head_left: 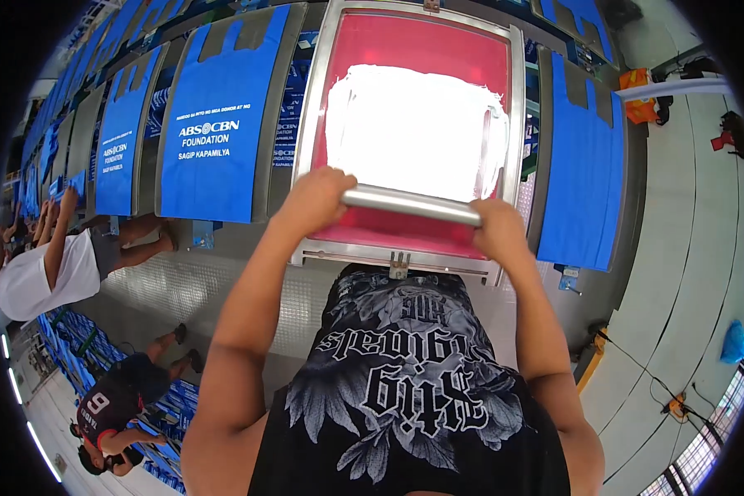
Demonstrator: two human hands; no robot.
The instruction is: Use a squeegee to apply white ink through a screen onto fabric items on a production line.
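A metal-framed printing screen (307, 124) lies in front of me, its mesh (422, 37) pinkish red. Thick white ink (413, 124) covers the middle of the mesh in a broad, rough-edged patch. Across the near edge of that patch runs a silvery squeegee (413, 205). My left hand (316, 200) is closed round its left end, and my right hand (499, 233) grips the right end. The squeegee's lower edge is hidden from above. A metal clamp (399, 264) sits at the frame's near side, close to my shirt.
Flat blue bags with handle cut-outs lie on boards to the left (211, 178) and right (583, 190) of the screen. Two people, one in a white shirt (50, 277) and one in a dark shirt (112, 405), are at the left. Cables (653, 380) lie on the right-hand floor.
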